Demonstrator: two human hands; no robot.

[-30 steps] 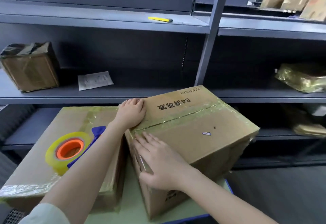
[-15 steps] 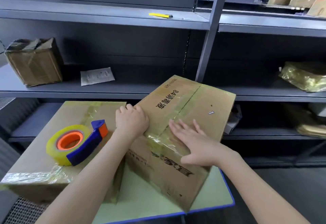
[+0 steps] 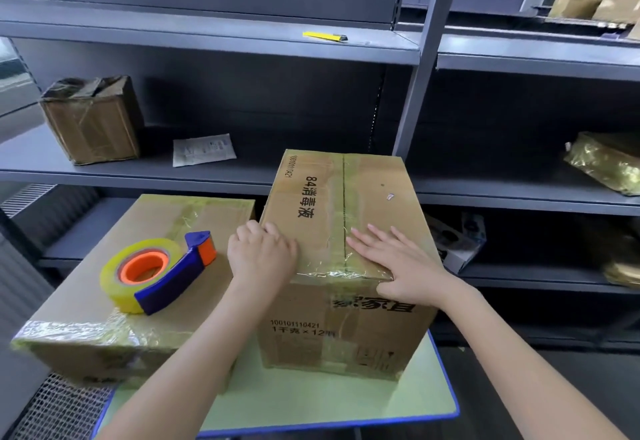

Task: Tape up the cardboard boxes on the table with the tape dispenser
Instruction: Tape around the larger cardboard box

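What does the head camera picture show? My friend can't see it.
A person holds a tall box of taped cardboard on a green table: the left hand grips its top left edge, the right hand lies flat on top. Beside it, a tape dispenser sits on a flat box, with grey shelves behind.

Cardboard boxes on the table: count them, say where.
2. A flat box lies at left, under the tape dispenser; a taller printed box stands right of it. None looks hidden.

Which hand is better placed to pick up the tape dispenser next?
Probably left. The left hand grips the tall box at its edge nearest the tape dispenser on the low box; the right hand lies flat farther away.
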